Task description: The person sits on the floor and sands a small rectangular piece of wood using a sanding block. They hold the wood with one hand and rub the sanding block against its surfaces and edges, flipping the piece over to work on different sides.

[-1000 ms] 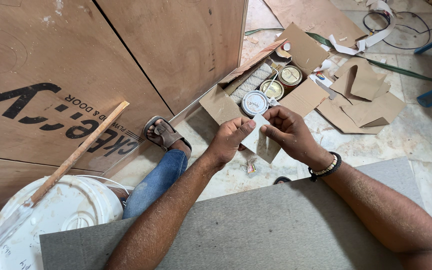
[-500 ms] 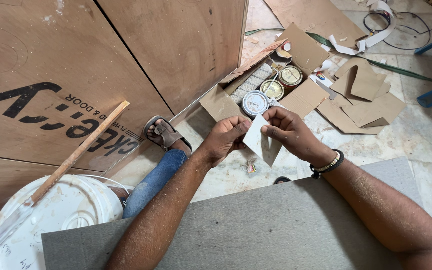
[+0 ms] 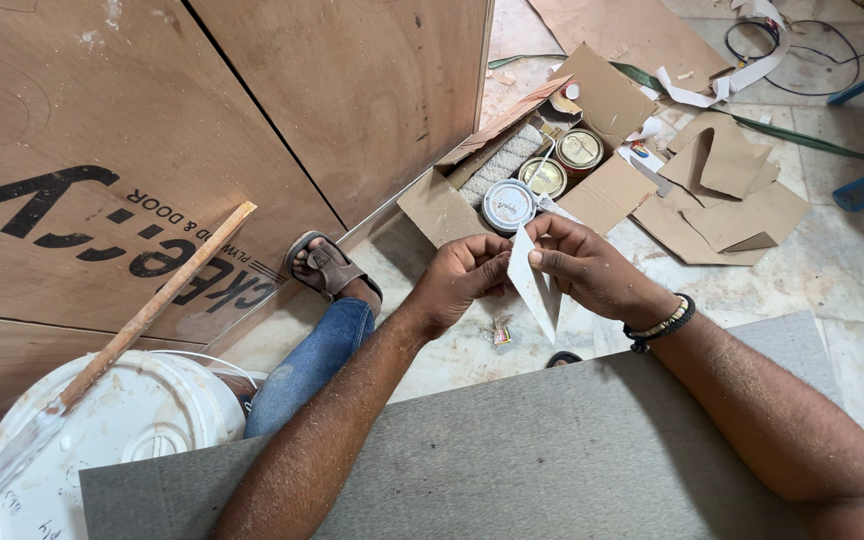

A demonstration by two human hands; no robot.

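Both hands meet over the floor, just past the far edge of a grey board (image 3: 552, 450) that lies near the person. Between them is a small piece of white paper (image 3: 534, 282), folded so it comes down to a point. The left hand (image 3: 462, 280) is curled almost shut, and its thumb and fingers pinch the left edge of the paper. The right hand (image 3: 582, 265) is half closed. Its thumb and first finger pinch the top of the paper, and the other fingers are bent loosely behind it. A dark bead band (image 3: 660, 325) sits on the right wrist.

Just beyond the hands is an open cardboard box (image 3: 442, 205). Inside it are three round tins (image 3: 508, 205) with lids on, set close together, and a pale roller (image 3: 500, 160) beside them. More flat bits of cardboard (image 3: 732, 200) lie on the floor to the right.

To the left, big wood sheets (image 3: 202, 110) lean up. A foot in a sandal (image 3: 324, 268) rests on the floor near them, with a blue jeans leg (image 3: 312, 360) below it. At the near left is a white bucket (image 3: 122, 430) with a wood stick (image 3: 152, 305) lying across its lid.
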